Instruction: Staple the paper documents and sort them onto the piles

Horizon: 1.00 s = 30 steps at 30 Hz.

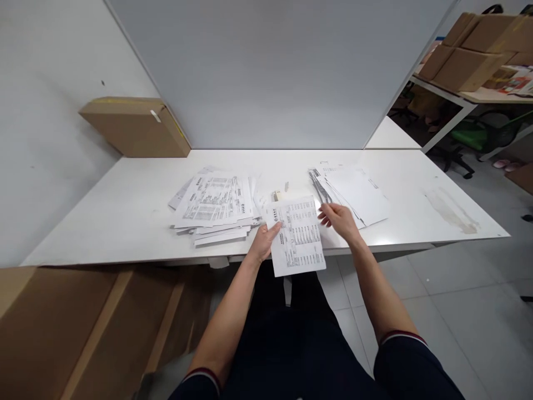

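Observation:
My left hand point(265, 242) is closed on the left edge of a printed sheet of paper point(302, 244), thumb on top and fingers underneath. The sheet is tilted over the table's front edge, with its printed tables facing up. Just off the sheet's right edge is my right hand point(338, 219), its fingers loosely bent and apart, with nothing visible in them. To the left lies an untidy pile of printed papers point(212, 203). A second, fanned stack of papers point(356, 194), mostly blank side up, lies beyond my right hand.
The white table point(104, 222) meets an upright grey panel point(270, 78) at the back. A flat cardboard box point(133, 128) leans at the back left. Large cardboard point(54, 322) stands below the left front edge. More boxes point(470, 61) sit on another desk, near a green chair point(470, 136).

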### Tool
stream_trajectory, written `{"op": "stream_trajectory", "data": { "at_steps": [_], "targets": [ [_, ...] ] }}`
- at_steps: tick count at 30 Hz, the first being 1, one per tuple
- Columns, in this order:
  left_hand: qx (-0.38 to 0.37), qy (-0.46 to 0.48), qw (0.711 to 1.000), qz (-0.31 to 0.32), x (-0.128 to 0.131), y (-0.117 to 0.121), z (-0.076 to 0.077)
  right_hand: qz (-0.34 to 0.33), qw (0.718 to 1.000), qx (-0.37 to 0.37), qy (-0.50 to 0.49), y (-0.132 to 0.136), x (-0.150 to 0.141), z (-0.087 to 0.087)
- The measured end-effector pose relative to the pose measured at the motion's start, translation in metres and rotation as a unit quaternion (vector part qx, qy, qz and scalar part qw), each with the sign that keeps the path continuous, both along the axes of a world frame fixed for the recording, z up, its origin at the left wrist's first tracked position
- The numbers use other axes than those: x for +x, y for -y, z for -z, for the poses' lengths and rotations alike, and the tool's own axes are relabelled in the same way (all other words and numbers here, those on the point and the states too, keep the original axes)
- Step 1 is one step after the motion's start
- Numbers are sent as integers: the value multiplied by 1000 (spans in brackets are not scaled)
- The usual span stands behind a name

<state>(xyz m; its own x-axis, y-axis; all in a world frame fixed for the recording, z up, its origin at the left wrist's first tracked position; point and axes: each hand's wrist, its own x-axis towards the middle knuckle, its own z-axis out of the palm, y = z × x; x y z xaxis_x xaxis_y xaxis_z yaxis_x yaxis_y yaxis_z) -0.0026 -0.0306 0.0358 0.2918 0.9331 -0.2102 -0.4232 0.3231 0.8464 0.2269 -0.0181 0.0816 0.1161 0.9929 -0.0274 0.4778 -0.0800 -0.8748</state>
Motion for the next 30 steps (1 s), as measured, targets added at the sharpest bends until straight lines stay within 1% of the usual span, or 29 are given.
{"op": "stream_trajectory", "data": {
  "at_steps": [1, 2, 3, 4, 5, 6, 8, 10, 12, 16, 19, 21, 23, 24, 26, 28, 30],
  "targets": [
    [-8, 2, 1000, 7, -3, -1, 5, 46, 997, 24, 59, -7, 11, 3],
    [-14, 6, 1000, 15, -6, -3, 9, 99, 986, 56, 125, -16, 24, 5],
    [-18, 13, 1000, 21, -8, -5, 13, 143, 968, 83, 187, -25, 36, 7],
    [-21, 21, 999, 26, -9, -7, 16, 170, 951, 94, 240, -34, 49, 10],
    [-23, 28, 999, 30, -10, -8, 18, 181, 939, 88, 280, -42, 59, 12],
    [-26, 34, 999, 32, -10, -9, 20, 179, 931, 70, 309, -49, 68, 15],
    [-33, 41, 998, 34, -10, -10, 19, 150, 925, 19, 348, -59, 80, 18],
    [-41, 43, 997, 40, -10, -10, 16, 122, 919, -28, 373, -63, 84, 19],
    [-49, 44, 997, 43, -10, -10, 13, 99, 910, -57, 398, -63, 85, 16],
    [-57, 44, 997, 36, -10, -9, 10, 55, 886, -83, 453, -64, 77, 8],
    [-53, 45, 997, 34, -10, -9, 12, 32, 860, -109, 497, -65, 69, 7],
    [-54, 49, 997, 33, -10, -10, 13, 13, 842, -101, 529, -65, 65, 8],
    [-54, 55, 996, 36, -10, -10, 15, -2, 830, -92, 550, -64, 64, 8],
    [-54, 58, 996, 38, -10, -11, 15, -4, 828, -92, 552, -63, 65, 8],
    [-54, 62, 996, 41, -11, -11, 16, 6, 834, -88, 545, -61, 68, 5],
    [-57, 62, 996, 41, -11, -11, 15, 32, 849, -65, 523, -60, 71, 3],
    [-58, 63, 996, 39, -11, -11, 13, 66, 875, -36, 478, -60, 75, 3]
  ]
}}
